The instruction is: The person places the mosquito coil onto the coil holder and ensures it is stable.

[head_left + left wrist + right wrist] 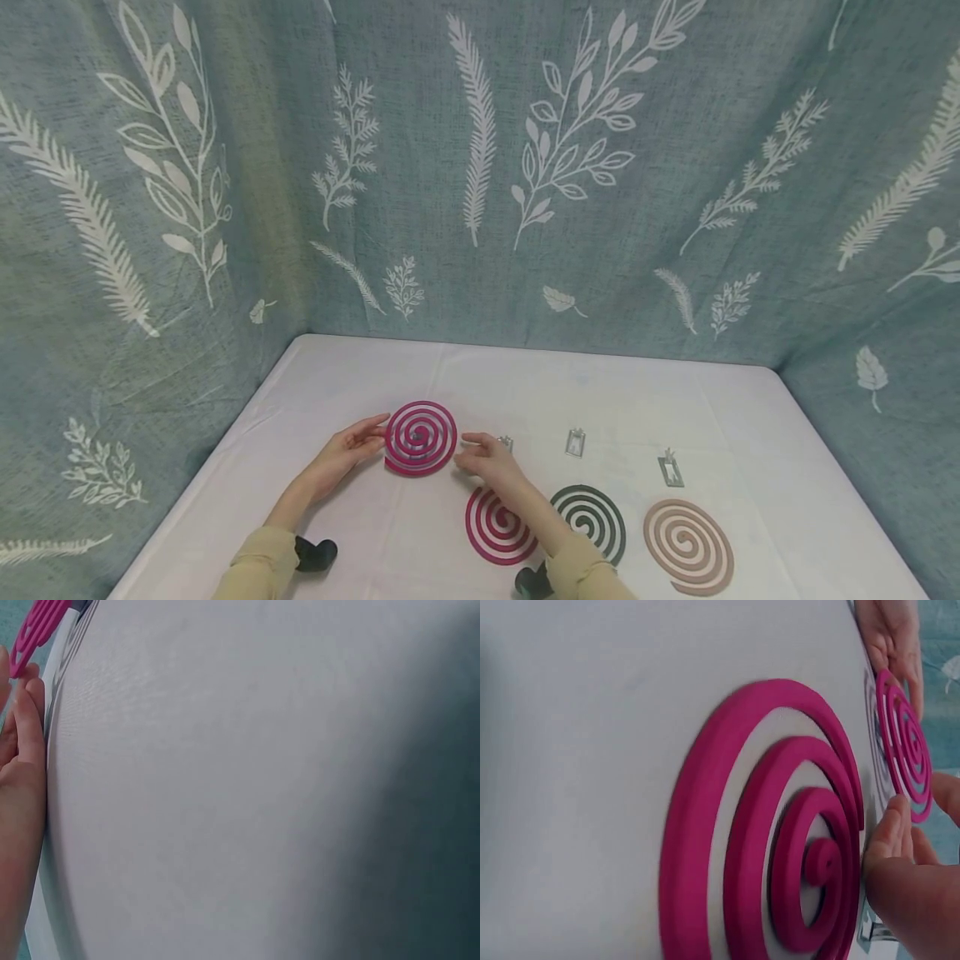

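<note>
A pink mosquito coil is raised above the white table, a small grey piece showing at its centre. At its left edge, my left hand pinches the rim between thumb and fingertips. My right hand is at the opposite edge, thumb and fingers spread around the rim, with a slight gap in the head view. Below the right forearm lies a second pink coil, partly covered in the head view. A small metal stand is partly hidden behind the right hand.
To the right lie a dark green coil and a tan coil. Behind them are two more metal stands, one in the middle and another farther right. A patterned teal curtain surrounds the white table.
</note>
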{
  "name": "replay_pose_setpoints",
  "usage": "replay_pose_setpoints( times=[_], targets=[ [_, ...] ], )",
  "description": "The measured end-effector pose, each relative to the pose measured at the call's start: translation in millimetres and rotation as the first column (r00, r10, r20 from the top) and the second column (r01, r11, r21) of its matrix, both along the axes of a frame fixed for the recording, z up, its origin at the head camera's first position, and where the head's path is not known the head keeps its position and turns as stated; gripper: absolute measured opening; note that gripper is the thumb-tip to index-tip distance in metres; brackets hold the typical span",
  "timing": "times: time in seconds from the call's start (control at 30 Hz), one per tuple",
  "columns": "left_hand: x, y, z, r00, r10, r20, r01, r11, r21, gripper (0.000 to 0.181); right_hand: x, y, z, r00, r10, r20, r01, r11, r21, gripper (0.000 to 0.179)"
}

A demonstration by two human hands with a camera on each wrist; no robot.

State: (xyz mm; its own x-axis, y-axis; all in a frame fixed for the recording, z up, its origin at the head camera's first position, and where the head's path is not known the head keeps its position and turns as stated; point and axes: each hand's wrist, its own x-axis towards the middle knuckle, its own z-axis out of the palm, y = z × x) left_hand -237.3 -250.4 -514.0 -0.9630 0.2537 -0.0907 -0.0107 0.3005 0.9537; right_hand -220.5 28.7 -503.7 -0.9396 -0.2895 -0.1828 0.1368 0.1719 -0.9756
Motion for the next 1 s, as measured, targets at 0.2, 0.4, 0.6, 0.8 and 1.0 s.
replay_pose_setpoints(
  times=[0.2,0.4,0.6,0.8,1.0],
  targets=[
    [1.5,3.2,1.0,0.999,0.045,0.010,-0.045,0.999,-0.015,0.059,5.1,8.1,0.8,0.997,0.042,-0.063,-0.037,0.997,0.074,0.051],
    [1.2,5.2,-0.3,0.995,0.092,0.035,-0.093,0.995,0.025,0.057,11.9,15.8,3.8,0.991,0.069,-0.115,-0.055,0.991,0.122,0.051],
    [2.6,6.4,4.1,0.992,0.127,0.023,-0.127,0.991,0.035,0.054,16.4,22.7,3.9,0.983,0.072,-0.168,-0.044,0.985,0.164,0.049],
    [4.1,4.5,10.1,0.986,0.165,0.038,-0.165,0.986,0.002,0.053,21.2,32.4,8.6,0.972,0.091,-0.217,-0.050,0.981,0.188,0.050],
    [7.1,-1.3,17.4,0.976,0.216,0.017,-0.215,0.975,-0.056,0.050,25.6,50.4,9.4,0.963,0.103,-0.250,-0.046,0.973,0.224,0.050]
  ],
)
